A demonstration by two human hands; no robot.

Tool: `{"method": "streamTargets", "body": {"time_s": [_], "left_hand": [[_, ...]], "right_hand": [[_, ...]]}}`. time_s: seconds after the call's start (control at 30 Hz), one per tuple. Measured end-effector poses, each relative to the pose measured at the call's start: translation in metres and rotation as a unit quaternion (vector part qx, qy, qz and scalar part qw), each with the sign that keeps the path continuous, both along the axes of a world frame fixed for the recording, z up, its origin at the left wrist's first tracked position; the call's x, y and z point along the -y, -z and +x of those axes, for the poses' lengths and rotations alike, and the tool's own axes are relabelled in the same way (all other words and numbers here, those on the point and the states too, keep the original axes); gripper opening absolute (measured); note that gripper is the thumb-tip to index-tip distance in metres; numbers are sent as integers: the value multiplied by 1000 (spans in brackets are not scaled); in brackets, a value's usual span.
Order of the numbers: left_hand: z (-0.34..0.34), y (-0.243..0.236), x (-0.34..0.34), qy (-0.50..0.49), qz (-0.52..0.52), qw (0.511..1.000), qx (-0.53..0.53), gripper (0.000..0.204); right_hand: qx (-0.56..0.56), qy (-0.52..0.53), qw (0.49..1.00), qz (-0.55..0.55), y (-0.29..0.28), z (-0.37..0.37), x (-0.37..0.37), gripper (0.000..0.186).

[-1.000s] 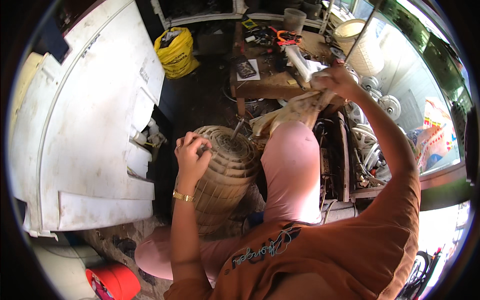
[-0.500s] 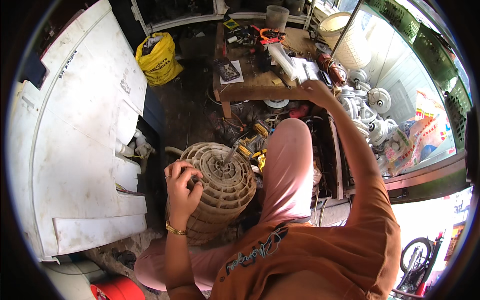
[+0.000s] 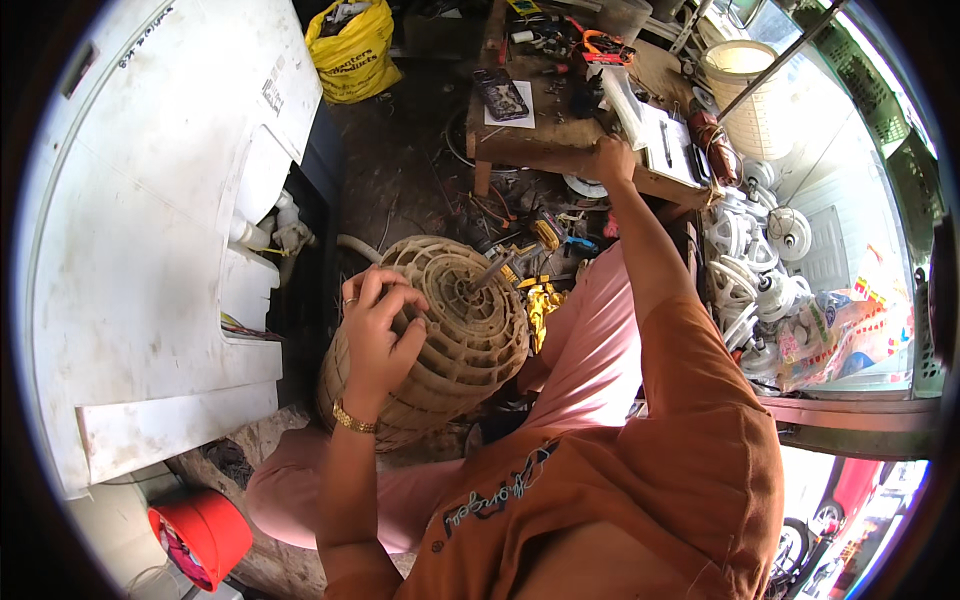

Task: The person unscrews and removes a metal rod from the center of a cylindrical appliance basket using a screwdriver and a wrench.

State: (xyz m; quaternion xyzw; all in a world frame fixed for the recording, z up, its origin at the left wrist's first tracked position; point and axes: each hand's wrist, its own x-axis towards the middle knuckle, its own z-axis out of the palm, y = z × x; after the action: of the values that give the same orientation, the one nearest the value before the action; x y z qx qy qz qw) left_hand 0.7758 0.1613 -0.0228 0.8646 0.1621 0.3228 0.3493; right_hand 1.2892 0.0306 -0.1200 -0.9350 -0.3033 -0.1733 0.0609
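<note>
Beside the ribbed drum, left fingers curve apart (right fingers, partly hidden: cannot tell).

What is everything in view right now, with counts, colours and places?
Ribbed drum: 1, brown, centre
Appliance body: 1, white, left
Plastic sack: 1, yellow, upper left
Bucket: 1, red, lower left
Wooden table: 1, brown, top
Phone-shaped item: 1, dark, on table
Power tools: count unclear, yellow and black, floor beyond drum
Wheel-like parts: several, white, right
Perforated tub: 1, cream, upper right
Printed plastic bag: 1, red and white, right
Shirt: 1, rust-orange, bottom
Trouser legs: 2, pink, lower centre
Left hand: 1, bare, over drum's left rim
Right hand: 1, bare, at table's front edge
</note>
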Motion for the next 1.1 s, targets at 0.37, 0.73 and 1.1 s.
{"method": "streamTargets", "body": {"time_s": [0.37,0.73,1.1], "left_hand": [[-4,1,0,7,7,1000,26,13],[3,10,-1,21,7,999,42,8],[-8,6,3,49,15,996,70,8]], "right_hand": [[0,-18,998,-57,-30,-31,-14,12],[-138,-540,827,-76,-158,-278,6,18],[-251,-454,841,-152,-169,-294,14,17]]}}
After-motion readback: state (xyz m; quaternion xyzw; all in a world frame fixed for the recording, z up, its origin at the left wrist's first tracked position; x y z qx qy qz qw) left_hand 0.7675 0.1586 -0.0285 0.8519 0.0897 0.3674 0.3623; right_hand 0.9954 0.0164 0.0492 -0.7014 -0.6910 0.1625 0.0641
